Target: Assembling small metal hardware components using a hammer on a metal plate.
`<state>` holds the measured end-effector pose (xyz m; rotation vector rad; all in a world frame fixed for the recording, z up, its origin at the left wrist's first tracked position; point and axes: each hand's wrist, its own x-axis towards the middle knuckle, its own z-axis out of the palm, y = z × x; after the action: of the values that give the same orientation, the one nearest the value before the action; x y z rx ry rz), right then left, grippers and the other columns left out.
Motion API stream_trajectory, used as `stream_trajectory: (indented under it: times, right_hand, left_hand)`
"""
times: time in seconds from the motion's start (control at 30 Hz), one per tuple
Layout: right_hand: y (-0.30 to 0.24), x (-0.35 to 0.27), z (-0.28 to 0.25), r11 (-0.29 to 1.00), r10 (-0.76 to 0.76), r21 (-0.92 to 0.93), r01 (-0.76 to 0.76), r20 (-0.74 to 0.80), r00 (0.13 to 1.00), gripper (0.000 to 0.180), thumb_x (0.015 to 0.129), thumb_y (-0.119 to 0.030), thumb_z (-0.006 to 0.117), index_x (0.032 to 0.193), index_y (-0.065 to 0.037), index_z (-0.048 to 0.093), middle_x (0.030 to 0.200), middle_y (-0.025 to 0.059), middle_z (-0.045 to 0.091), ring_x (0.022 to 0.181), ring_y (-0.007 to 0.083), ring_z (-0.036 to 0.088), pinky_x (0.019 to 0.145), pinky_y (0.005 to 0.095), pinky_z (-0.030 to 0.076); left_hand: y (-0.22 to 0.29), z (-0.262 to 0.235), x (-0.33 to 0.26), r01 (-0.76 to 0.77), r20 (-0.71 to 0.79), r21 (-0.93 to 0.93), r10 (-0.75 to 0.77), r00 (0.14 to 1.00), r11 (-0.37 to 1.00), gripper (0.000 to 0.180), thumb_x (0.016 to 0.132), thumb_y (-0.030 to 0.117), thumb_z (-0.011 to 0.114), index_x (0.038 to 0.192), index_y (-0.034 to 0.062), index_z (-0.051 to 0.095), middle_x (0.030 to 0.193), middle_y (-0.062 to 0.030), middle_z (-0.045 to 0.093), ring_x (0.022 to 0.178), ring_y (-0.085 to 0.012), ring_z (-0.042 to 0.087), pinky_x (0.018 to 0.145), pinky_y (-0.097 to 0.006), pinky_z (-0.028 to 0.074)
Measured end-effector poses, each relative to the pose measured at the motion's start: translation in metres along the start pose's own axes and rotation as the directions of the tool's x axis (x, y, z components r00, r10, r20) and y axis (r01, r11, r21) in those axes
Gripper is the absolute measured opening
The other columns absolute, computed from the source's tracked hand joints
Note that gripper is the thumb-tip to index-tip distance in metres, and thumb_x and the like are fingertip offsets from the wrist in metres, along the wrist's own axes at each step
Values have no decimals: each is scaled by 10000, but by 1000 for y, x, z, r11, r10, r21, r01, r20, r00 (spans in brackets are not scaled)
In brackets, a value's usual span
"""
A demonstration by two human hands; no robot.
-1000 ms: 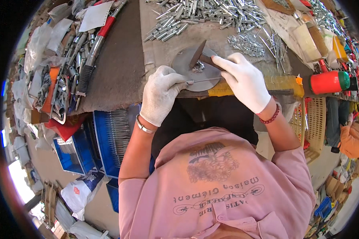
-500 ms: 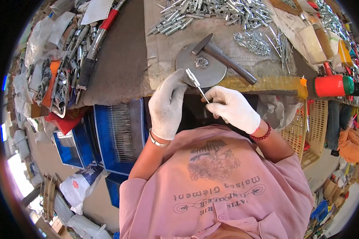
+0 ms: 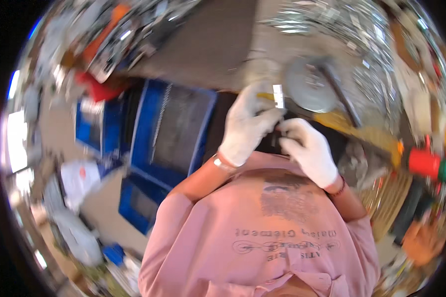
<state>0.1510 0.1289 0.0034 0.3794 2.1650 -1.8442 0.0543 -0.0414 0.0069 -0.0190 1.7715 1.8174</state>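
Note:
A slim metal rod with a bright, thicker sleeve (image 3: 278,96) stands nearly upright between my gloved hands, blurred by motion. My left hand (image 3: 248,123), in a white knit glove, closes its thumb and fingers around the rod just below the sleeve. My right hand (image 3: 309,151), gloved alike, is curled with its fingertips at the rod's lower end, which they hide. Just beyond them, a round grey metal plate (image 3: 307,89) lies at the bench's near edge. On that plate rests a hammer (image 3: 339,91), its handle pointing toward me and to the right.
Many loose metal pins (image 3: 352,24) cover the far right of the bench (image 3: 218,44). Tools are heaped at the far left. Below the bench stand a blue crate (image 3: 213,106) and a yellow basket (image 3: 381,203). A red canister (image 3: 423,163) sits at the right.
My head view has swung, so the bench appears shifted right and blurred. My left hand has come onto the rod, which is now more upright, and my hands are closer together.

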Motion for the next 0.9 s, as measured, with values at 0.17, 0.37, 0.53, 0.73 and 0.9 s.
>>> stream_trajectory:
  times: [0.17, 0.37, 0.53, 0.73, 0.9]
  right_hand:
    - [-8, 6, -17, 989, -146, -19, 146, -34, 989, 529, 1008, -33, 561, 1535, -7, 528, 1032, 72, 679, 826, 112, 616, 772, 259, 543]
    - [3, 20, -42, 983, -163, 63, 171, -115, 980, 479, 1057, -85, 548, 1514, 56, 522, 971, 61, 650, 664, 72, 550, 679, 231, 495]
    - [4, 27, -40, 983, -121, 121, 134, -109, 987, 472, 1056, -74, 549, 1509, 56, 525, 959, 61, 647, 662, 74, 549, 677, 234, 501]
    - [7, 24, -42, 985, -110, 115, 126, -130, 985, 467, 1073, -92, 552, 1517, 46, 517, 973, 53, 642, 664, 69, 528, 672, 245, 500]
    - [6, 20, -47, 981, -100, 148, 122, -152, 983, 440, 1059, -73, 555, 1483, 45, 555, 956, 69, 663, 668, 95, 570, 683, 252, 512]
  left_hand:
    - [-22, -74, -19, -154, -278, -91, 124, 953, 984, 603, 929, 47, 792, 1468, -10, 527, 975, -86, 742, 771, -102, 651, 664, -271, 543]
    - [-153, -224, -56, -43, -823, 55, 70, 563, 998, 552, 918, 104, 796, 1427, -20, 623, 1059, -108, 768, 890, -130, 709, 794, -284, 580]
    - [-252, -320, -92, 227, -960, 28, -37, 279, 974, 501, 833, 29, 844, 1305, -58, 701, 1185, -161, 778, 1062, -229, 750, 953, -338, 589]
    - [-293, -368, -67, 499, -959, 86, -64, 276, 862, 537, 804, 148, 865, 1283, -48, 723, 1232, -230, 770, 1161, -350, 736, 1043, -408, 549]
    - [-324, -414, -70, 666, -907, 392, 147, 395, 634, 478, 889, 221, 813, 1317, 25, 727, 1303, -234, 741, 1228, -383, 707, 1062, -430, 541]
